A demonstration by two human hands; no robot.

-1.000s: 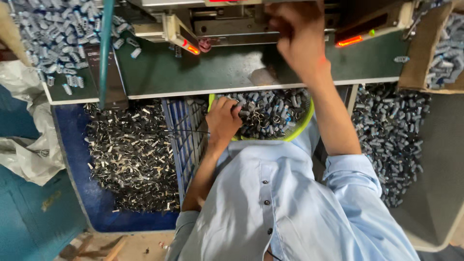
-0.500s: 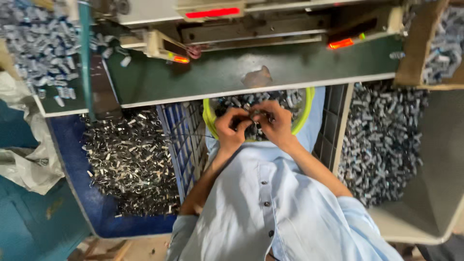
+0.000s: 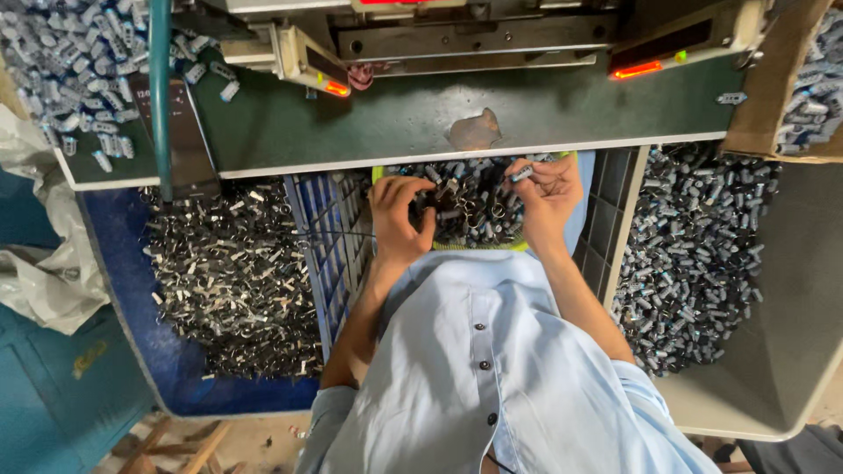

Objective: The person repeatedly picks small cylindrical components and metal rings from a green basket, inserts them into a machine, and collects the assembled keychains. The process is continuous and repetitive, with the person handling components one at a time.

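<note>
A bowl with a yellow-green rim [image 3: 479, 247] sits on my lap, full of small dark and silvery metal parts [image 3: 470, 204]. My left hand [image 3: 399, 215] rests in the bowl's left side, fingers curled down into the parts. My right hand [image 3: 546, 197] is at the bowl's right side and pinches one small silvery part [image 3: 521, 175] between its fingertips. The two hands are a short way apart. My light blue shirt covers the bowl's near edge.
A green machine table [image 3: 413, 118] with red lights runs across above the bowl. A blue tub [image 3: 123, 290] of metal clips lies left, a grey tray [image 3: 790, 290] of silvery parts right. More parts are piled at the top left [image 3: 61, 61]. A blue crate wall [image 3: 329, 237] stands by my left arm.
My right hand came down from the machine into the bowl, met the left hand, then moved apart to the right with one small part pinched in its fingers.
</note>
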